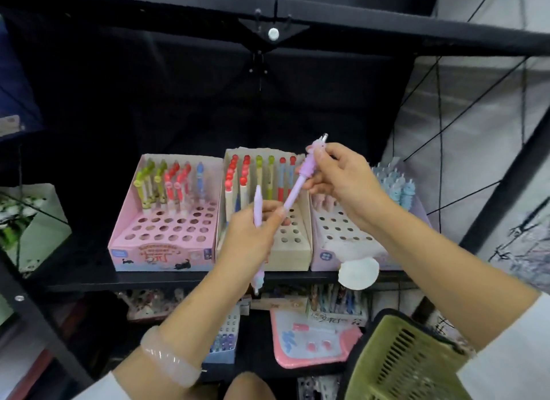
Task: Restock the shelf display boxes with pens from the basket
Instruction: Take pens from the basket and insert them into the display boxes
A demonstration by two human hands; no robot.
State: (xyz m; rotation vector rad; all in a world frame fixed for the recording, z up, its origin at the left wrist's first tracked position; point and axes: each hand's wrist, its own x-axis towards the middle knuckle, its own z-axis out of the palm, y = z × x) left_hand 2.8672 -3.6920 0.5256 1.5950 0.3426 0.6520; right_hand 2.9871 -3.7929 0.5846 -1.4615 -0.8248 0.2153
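Note:
Three display boxes stand side by side on the black shelf: a pink box (162, 248), a cream box (293, 252) and a lilac box (323, 255), each partly filled with upright pens. My left hand (253, 236) grips a purple pen (257, 209) in front of the cream box, its decorated end hanging below the fist. My right hand (339, 176) pinches the top of a second purple pen (296, 188), which slants down to the left and touches my left thumb. The green basket (398, 367) hangs on my right arm at the bottom right.
A white round tag (358, 273) hangs at the shelf's front edge. The lower shelf holds more pen boxes (336, 307) and a pink case (312, 340). A black upper shelf beam (268, 15) runs overhead. A green box (35, 227) stands at the left.

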